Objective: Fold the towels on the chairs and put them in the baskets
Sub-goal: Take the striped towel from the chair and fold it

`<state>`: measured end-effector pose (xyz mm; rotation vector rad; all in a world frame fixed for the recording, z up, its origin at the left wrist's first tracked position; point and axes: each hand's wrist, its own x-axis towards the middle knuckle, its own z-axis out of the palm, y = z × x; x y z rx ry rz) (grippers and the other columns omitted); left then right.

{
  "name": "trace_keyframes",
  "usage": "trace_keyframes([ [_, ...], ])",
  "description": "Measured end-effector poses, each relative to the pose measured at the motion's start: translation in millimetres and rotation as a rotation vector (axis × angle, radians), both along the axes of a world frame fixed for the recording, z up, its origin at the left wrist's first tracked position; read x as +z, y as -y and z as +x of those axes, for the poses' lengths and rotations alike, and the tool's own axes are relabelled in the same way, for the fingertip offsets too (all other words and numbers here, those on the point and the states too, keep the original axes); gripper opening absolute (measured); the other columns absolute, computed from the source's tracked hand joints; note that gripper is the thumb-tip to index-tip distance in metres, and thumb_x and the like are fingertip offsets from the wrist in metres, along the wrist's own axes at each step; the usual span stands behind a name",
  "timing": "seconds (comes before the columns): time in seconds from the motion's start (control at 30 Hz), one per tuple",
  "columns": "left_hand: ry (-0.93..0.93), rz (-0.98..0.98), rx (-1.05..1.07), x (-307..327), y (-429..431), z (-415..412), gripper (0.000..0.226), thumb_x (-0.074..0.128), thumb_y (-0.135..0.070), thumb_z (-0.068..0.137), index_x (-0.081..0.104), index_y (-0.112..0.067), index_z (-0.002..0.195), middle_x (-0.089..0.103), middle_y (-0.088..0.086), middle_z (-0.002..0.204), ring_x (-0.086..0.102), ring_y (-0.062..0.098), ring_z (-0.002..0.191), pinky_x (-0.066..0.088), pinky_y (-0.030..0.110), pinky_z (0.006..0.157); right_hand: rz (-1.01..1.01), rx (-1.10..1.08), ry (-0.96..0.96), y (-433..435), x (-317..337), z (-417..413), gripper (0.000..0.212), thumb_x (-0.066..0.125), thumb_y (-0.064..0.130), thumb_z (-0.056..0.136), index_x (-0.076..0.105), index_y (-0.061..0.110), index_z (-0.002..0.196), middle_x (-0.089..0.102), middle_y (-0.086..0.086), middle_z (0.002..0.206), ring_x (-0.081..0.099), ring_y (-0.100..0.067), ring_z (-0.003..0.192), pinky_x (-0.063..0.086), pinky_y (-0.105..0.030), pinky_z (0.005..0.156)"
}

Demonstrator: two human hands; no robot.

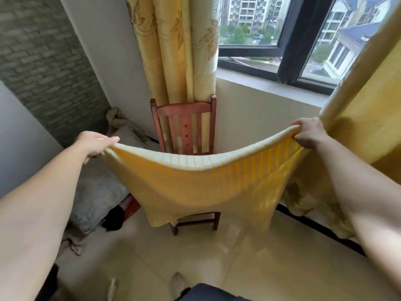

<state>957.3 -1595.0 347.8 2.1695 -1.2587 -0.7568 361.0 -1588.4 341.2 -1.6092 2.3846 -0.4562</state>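
A yellow towel (201, 187) with a white striped band along its top edge hangs spread in the air in front of me. My left hand (95, 144) pinches its upper left corner and my right hand (308, 132) grips its upper right corner. The towel sags in the middle and its lower edge hangs loose. Behind it stands a red-brown wooden chair (184, 120) against the curtain; the towel hides the chair's seat. No basket is in view.
Yellow patterned curtains (173, 46) hang behind the chair and at the right (368, 118). A window (282, 35) is above the sill. Grey and beige bedding (97, 198) lies heaped on the floor at the left. The tiled floor (195, 257) spreads in front.
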Motion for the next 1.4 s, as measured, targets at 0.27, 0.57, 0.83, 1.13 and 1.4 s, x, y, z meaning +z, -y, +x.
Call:
trace_keyframes([
  [0.27,0.585,0.176,-0.357,-13.6,-56.9,-14.6,0.015,0.080,-0.018,0.075,0.066,-0.023,0.077,0.068,0.010,0.094,0.056,0.029,0.088,0.045,0.032,0.077,-0.007,-0.168,-0.198,-36.1,-16.8,-34.2,0.041,0.052,0.025,0.093,0.064,-0.001,0.122,0.053,-0.030,0.123,0.052,-0.046,0.117,0.045,-0.044,0.103],
  [0.57,0.575,0.133,-0.226,-32.3,-53.3,-20.0,0.026,0.043,-0.015,0.093,0.067,-0.020,0.085,0.058,0.022,0.109,0.049,0.040,0.109,0.045,0.045,0.096,-0.082,-0.279,-0.196,-33.1,-13.0,-29.3,0.052,0.039,0.033,0.093,0.062,-0.001,0.125,0.046,-0.030,0.128,0.046,-0.048,0.122,0.040,-0.053,0.102],
  [0.83,0.671,-0.117,-0.030,-19.6,34.0,-3.9,0.028,0.048,-0.006,0.093,0.074,-0.009,0.105,0.066,0.027,0.107,0.057,0.048,0.102,0.045,0.047,0.089,-0.165,-0.214,-0.211,50.4,-4.7,10.6,0.041,0.040,0.035,0.096,0.066,0.009,0.114,0.052,-0.025,0.118,0.051,-0.045,0.112,0.046,-0.053,0.094],
  [1.13,0.663,-0.243,0.232,11.4,140.5,32.4,0.033,0.041,-0.011,0.096,0.070,-0.015,0.113,0.063,0.023,0.113,0.055,0.046,0.110,0.046,0.052,0.090,-0.248,-0.291,-0.168,148.9,19.3,59.4,0.029,0.048,0.032,0.102,0.068,0.019,0.119,0.046,-0.020,0.124,0.047,-0.043,0.115,0.045,-0.054,0.095],
  [1.4,0.647,-0.119,0.300,4.4,151.0,44.3,0.033,0.052,-0.024,0.096,0.068,-0.001,0.115,0.050,0.023,0.127,0.049,0.043,0.117,0.044,0.052,0.097,-0.140,-0.281,-0.123,164.2,14.0,54.7,0.030,0.046,0.026,0.101,0.069,0.008,0.106,0.061,-0.024,0.106,0.060,-0.044,0.097,0.054,-0.048,0.083],
])
